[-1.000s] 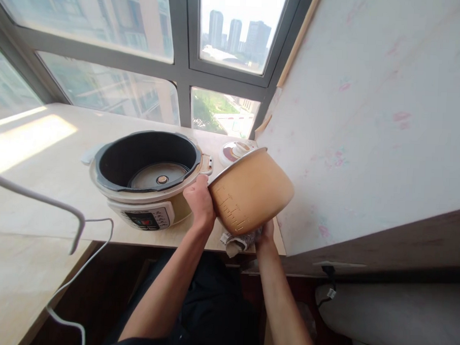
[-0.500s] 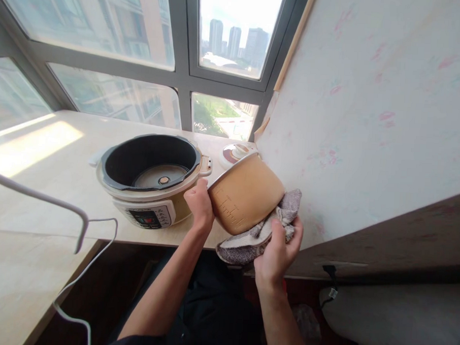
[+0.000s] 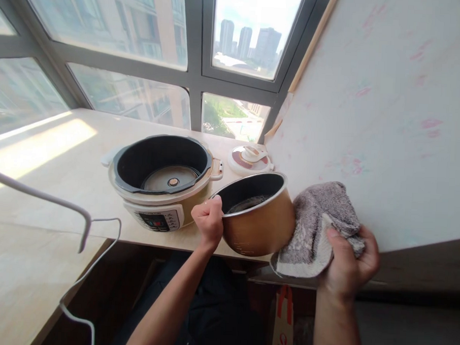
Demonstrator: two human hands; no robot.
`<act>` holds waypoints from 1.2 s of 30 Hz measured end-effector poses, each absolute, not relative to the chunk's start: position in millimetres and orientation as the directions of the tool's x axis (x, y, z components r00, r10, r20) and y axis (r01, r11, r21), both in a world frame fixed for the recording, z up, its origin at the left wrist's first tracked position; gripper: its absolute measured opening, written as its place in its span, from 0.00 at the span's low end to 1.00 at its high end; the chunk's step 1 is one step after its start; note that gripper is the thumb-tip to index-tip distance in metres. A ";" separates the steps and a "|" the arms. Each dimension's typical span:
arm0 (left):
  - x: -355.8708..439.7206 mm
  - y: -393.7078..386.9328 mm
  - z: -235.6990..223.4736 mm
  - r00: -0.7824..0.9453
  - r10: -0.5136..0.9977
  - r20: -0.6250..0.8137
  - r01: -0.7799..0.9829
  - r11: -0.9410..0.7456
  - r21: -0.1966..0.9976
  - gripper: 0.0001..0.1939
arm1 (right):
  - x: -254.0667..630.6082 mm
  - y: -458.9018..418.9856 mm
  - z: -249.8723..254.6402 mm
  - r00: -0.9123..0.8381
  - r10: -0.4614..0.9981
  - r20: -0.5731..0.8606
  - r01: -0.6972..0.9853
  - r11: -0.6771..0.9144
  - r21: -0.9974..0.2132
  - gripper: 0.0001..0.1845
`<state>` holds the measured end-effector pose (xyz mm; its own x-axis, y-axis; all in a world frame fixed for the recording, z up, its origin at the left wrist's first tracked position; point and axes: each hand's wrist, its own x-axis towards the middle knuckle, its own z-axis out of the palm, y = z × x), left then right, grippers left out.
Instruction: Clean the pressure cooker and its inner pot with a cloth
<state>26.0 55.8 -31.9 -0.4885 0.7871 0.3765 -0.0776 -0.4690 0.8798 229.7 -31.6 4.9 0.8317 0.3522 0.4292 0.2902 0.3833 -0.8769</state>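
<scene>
My left hand [image 3: 209, 221] grips the rim of a tan inner pot [image 3: 261, 226] with a dark inside, held nearly upright over the counter's front edge. My right hand [image 3: 348, 263] is closed on a grey towel [image 3: 316, 228] beside the pot's right wall. The towel's edge lies close to the pot. The cooker base [image 3: 161, 182] stands open on the counter, left of the pot, with its heating plate showing.
The cooker lid [image 3: 249, 159] lies on the beige counter [image 3: 55, 160] near the window corner. A white wall panel [image 3: 388, 113] stands close on the right. A white cable [image 3: 83, 288] hangs off the counter's left front. An orange-handled bag [image 3: 283, 322] sits below.
The pot was tipped on its side with the towel under its base. It is now turned upright, and my right hand has drawn the towel out to the right.
</scene>
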 end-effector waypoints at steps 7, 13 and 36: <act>20.1 59.0 -45.3 -0.168 0.527 0.833 0.245 -0.797 0.553 0.29 | 235.9 -33.7 -13.8 0.828 0.486 0.280 0.165 0.267 -0.949 0.24; 22.8 60.7 -50.4 -0.060 0.436 0.898 0.307 -0.848 0.432 0.26 | 242.3 -22.8 -33.2 0.797 0.534 0.282 0.219 0.179 -0.959 0.25; 7.8 47.5 -83.9 0.093 0.361 0.928 0.332 -0.890 0.313 0.22 | 254.3 -1.8 18.4 0.667 0.652 0.362 0.295 0.215 -0.931 0.20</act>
